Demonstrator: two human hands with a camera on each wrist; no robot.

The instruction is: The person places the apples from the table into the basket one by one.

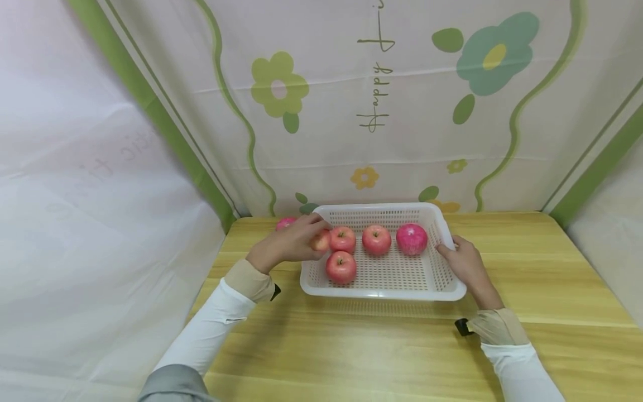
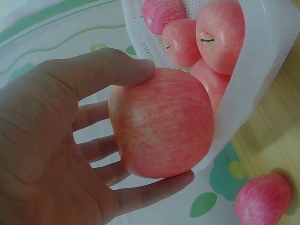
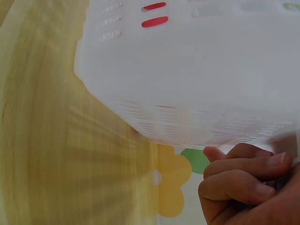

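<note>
My left hand (image 1: 301, 237) holds a red apple (image 2: 161, 124) between thumb and fingers at the left rim of a white plastic basket (image 1: 382, 293). My right hand (image 1: 467, 265) grips the basket's right rim, the thumb lying over the edge. Inside the basket, three light red apples sit toward the left and middle: a back-left apple (image 1: 342, 239), a front-left apple (image 1: 341, 267) and a middle apple (image 1: 376, 240). A deeper pink apple (image 1: 412, 239) lies to their right. Whether the basket's base touches the table cannot be told.
Another pink apple (image 2: 263, 199) lies on the wooden table (image 1: 351, 357) outside the basket, partly behind my left hand in the head view. A white cloth with printed flowers (image 1: 321, 139) hangs behind the table's back edge, and pale cloth walls stand at both sides.
</note>
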